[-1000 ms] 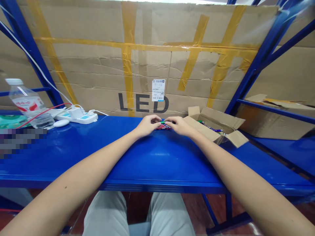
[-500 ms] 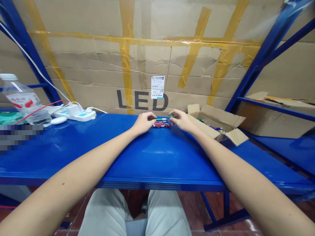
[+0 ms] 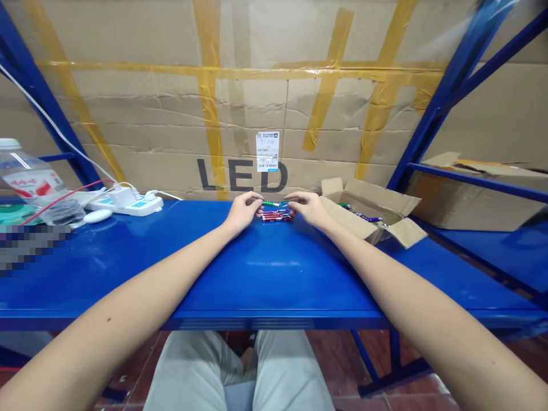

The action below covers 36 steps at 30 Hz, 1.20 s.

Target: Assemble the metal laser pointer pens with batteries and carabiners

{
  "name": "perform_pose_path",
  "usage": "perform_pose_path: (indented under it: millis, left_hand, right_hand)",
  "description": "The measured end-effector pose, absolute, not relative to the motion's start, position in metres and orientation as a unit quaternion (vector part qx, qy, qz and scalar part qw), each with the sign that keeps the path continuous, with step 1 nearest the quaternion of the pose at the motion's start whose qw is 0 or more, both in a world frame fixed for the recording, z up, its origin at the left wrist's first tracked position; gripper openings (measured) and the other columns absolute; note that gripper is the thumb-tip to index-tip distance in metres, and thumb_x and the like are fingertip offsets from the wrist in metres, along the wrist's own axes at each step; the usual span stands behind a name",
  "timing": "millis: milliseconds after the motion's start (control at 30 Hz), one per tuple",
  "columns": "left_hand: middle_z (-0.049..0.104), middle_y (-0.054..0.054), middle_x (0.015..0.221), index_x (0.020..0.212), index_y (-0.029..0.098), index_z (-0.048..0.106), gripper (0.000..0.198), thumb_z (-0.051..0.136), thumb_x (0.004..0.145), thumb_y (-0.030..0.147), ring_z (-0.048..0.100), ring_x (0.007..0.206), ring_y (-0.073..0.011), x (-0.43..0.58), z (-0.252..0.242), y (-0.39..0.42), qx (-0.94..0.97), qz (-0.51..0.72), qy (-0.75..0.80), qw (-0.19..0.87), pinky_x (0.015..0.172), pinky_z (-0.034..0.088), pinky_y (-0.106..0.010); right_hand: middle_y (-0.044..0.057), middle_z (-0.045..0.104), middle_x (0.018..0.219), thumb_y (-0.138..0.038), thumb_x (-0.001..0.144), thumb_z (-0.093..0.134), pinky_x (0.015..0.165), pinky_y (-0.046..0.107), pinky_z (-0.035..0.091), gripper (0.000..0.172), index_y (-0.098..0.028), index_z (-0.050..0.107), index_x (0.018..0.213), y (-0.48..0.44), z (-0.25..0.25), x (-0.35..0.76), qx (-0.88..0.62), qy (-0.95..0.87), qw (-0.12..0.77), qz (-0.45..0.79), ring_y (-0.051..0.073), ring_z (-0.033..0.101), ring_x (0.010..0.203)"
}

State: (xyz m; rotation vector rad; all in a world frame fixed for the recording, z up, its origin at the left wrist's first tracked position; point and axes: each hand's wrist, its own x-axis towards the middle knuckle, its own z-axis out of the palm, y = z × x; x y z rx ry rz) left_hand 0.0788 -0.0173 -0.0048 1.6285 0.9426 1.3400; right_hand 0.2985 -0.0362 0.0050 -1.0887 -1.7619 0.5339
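Observation:
A green pen (image 3: 271,204) lies crosswise between my two hands at the back of the blue table. My left hand (image 3: 243,213) pinches its left end between thumb and fingers. At the pen's right end, the fingertips of my right hand (image 3: 309,209) are closed together on it. Just in front, several red pens (image 3: 275,218) rest side by side on the table, with blue ones partly hidden behind them. An open cardboard box (image 3: 353,219) beside my right hand has more pens (image 3: 368,218) inside, among them purple and green ones.
On the left stand a plastic bottle (image 3: 36,185) and a white power strip (image 3: 145,206) with cables, near a white oval object (image 3: 97,216). A large carton (image 3: 162,125) marked LED rises behind the table (image 3: 274,285). Blue rack posts (image 3: 432,123) flank it; another carton (image 3: 479,197) sits at right.
My right hand earlier held a green pen raised at a slant; now a green pen lies level between both hands. The whole view has shifted slightly.

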Motion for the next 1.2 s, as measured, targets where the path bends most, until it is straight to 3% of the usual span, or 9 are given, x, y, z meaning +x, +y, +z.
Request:
perform_pose_path:
  millis: [133,233,300,500,767,967,1200]
  left_hand:
    - [0.068,-0.004,0.074,0.092,0.014,0.065,0.012,0.069,0.081,0.018,0.066,0.069,-0.0163,0.079,-0.005,-0.017,0.624,0.531,0.365,0.442,0.079,0.057,-0.040]
    - [0.070,-0.006,0.077,0.096,0.013,0.065,0.017,0.069,0.080,0.018,0.067,0.069,-0.0181,0.077,-0.007,-0.014,0.644,0.511,0.377,0.427,0.080,0.056,-0.042]
    - [0.070,-0.007,0.080,0.094,0.014,0.066,0.014,0.066,0.082,0.022,0.068,0.073,-0.0202,0.076,-0.009,-0.009,0.673,0.503,0.393,0.374,0.082,0.055,-0.043]
    - [0.074,-0.008,0.093,0.080,0.020,0.072,0.012,0.064,0.082,0.029,0.066,0.093,-0.0262,0.071,-0.011,0.009,0.743,0.456,0.447,0.199,0.094,0.048,-0.042]
    - [0.076,-0.009,0.101,0.084,0.017,0.075,0.018,0.060,0.086,0.027,0.067,0.097,-0.0243,0.077,-0.015,0.035,0.731,0.387,0.530,0.190,0.093,0.048,-0.036]
    - [0.076,-0.009,0.096,0.079,0.017,0.075,0.021,0.061,0.085,0.031,0.067,0.091,-0.0238,0.079,-0.016,0.039,0.739,0.333,0.542,0.221,0.085,0.050,-0.033]
    - [0.077,-0.009,0.095,0.080,0.018,0.076,0.020,0.060,0.081,0.028,0.068,0.095,-0.0261,0.080,-0.016,0.038,0.767,0.292,0.542,0.183,0.085,0.050,-0.034]
  right_hand:
    - [0.007,0.074,0.083,-0.018,0.076,0.064,0.072,0.031,0.052,0.015,-0.014,0.074,0.087,-0.037,0.006,0.299,-0.449,-0.734,0.466,0.207,0.018,0.065,0.074]
    - [0.005,0.072,0.073,-0.018,0.078,0.063,0.067,0.030,0.051,0.017,-0.013,0.073,0.092,-0.031,0.002,0.301,-0.474,-0.722,0.461,0.201,0.017,0.064,0.067]
    - [0.003,0.069,0.068,-0.021,0.082,0.061,0.066,0.029,0.050,0.017,-0.013,0.072,0.092,-0.025,-0.002,0.303,-0.490,-0.722,0.460,0.166,0.017,0.063,0.064]
    - [0.009,0.075,0.092,-0.025,0.088,0.059,0.081,0.031,0.046,0.018,-0.016,0.074,0.085,-0.002,-0.008,0.302,-0.507,-0.750,0.424,0.036,0.020,0.065,0.087]
    - [0.008,0.077,0.090,-0.025,0.086,0.062,0.076,0.025,0.046,0.019,-0.015,0.077,0.086,0.024,-0.017,0.300,-0.591,-0.717,0.361,0.081,0.019,0.066,0.084]
    - [0.008,0.076,0.083,-0.024,0.085,0.059,0.070,0.023,0.045,0.022,-0.014,0.079,0.087,0.017,-0.016,0.299,-0.637,-0.693,0.318,0.116,0.018,0.066,0.080]
    - [0.008,0.077,0.095,-0.018,0.083,0.059,0.079,0.023,0.048,0.025,-0.015,0.079,0.098,0.016,-0.020,0.298,-0.619,-0.719,0.303,0.089,0.019,0.068,0.088]
